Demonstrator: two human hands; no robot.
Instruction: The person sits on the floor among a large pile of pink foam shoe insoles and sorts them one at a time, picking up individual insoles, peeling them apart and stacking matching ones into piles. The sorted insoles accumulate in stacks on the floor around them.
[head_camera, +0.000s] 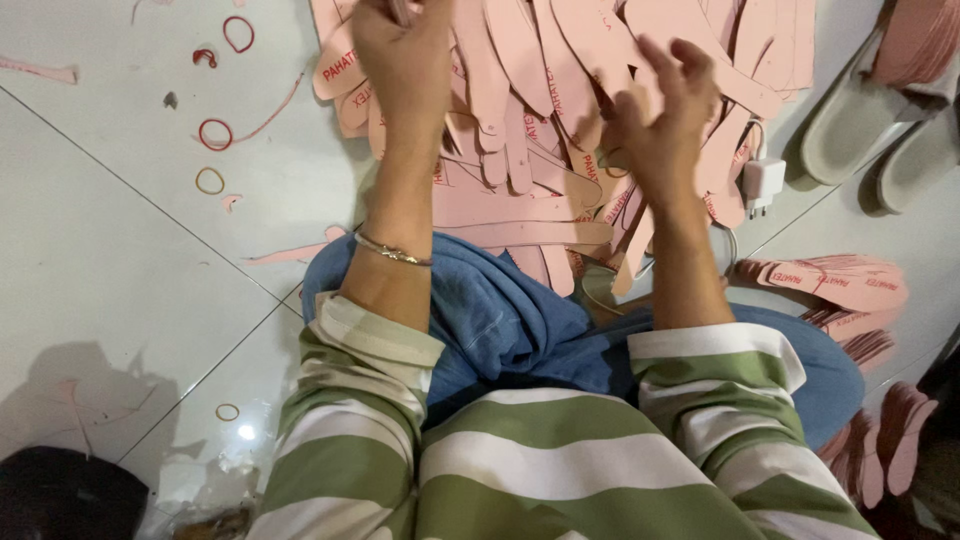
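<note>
Pink insoles heaped under both raised hands, floor seemingly open leftward.

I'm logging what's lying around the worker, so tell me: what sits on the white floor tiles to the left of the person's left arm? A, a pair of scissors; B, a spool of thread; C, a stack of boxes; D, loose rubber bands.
D: several small red and yellow rubber bands lie scattered on the white floor beside the left hand, which is raised over the pile of pink insole cutouts; no scissors, spool or boxes show there.
</note>
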